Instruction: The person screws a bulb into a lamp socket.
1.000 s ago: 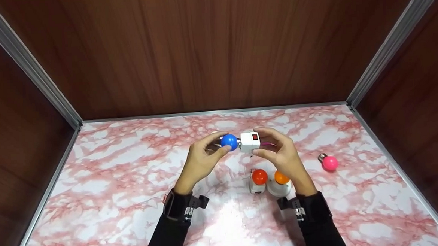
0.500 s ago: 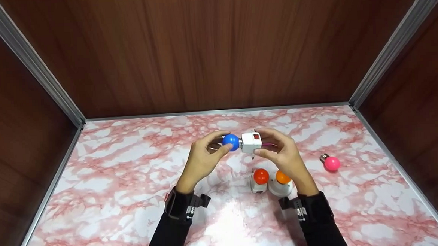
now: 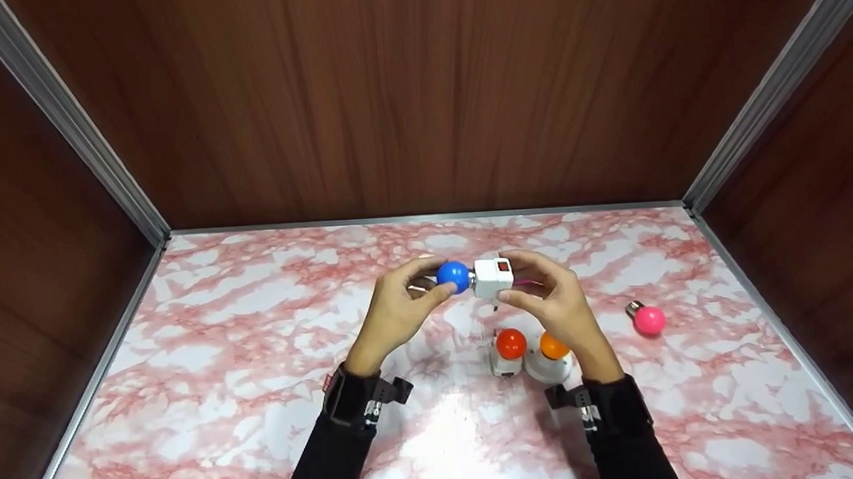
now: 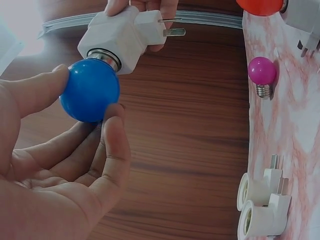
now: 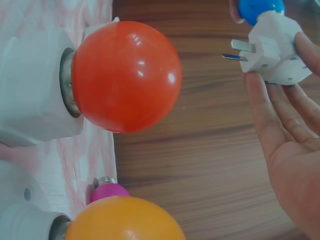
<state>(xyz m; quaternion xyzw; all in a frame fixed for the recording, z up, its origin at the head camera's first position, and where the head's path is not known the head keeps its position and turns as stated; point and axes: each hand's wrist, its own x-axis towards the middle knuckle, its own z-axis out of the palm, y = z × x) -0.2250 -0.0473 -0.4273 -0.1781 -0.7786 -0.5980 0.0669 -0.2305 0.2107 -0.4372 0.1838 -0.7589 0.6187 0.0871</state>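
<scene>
Above the table, my left hand (image 3: pixel 394 310) pinches a round blue light bulb (image 3: pixel 453 277) between thumb and fingertips. My right hand (image 3: pixel 560 302) grips a white plug-in bulb socket (image 3: pixel 493 278) with a red switch. The bulb's metal base enters the socket's mouth, with part of the metal showing in the left wrist view. Two flat plug prongs (image 4: pixel 174 32) stick out of the socket's side. Below the hands stand a red bulb (image 3: pixel 511 344) in a white switched socket and an orange bulb (image 3: pixel 555 346) in a round white holder, partly behind the right wrist.
A pink bulb (image 3: pixel 650 320) lies on the marbled table at right. The left wrist view shows a magenta bulb (image 4: pixel 262 71) lying down and two white plug sockets (image 4: pixel 267 215) without bulbs. Wood-grain walls (image 3: pixel 419 101) rise at the back and both sides.
Both hands keep their hold on bulb and socket. The whole head view shifts slightly to the right; relative to the table, the hands barely move.
</scene>
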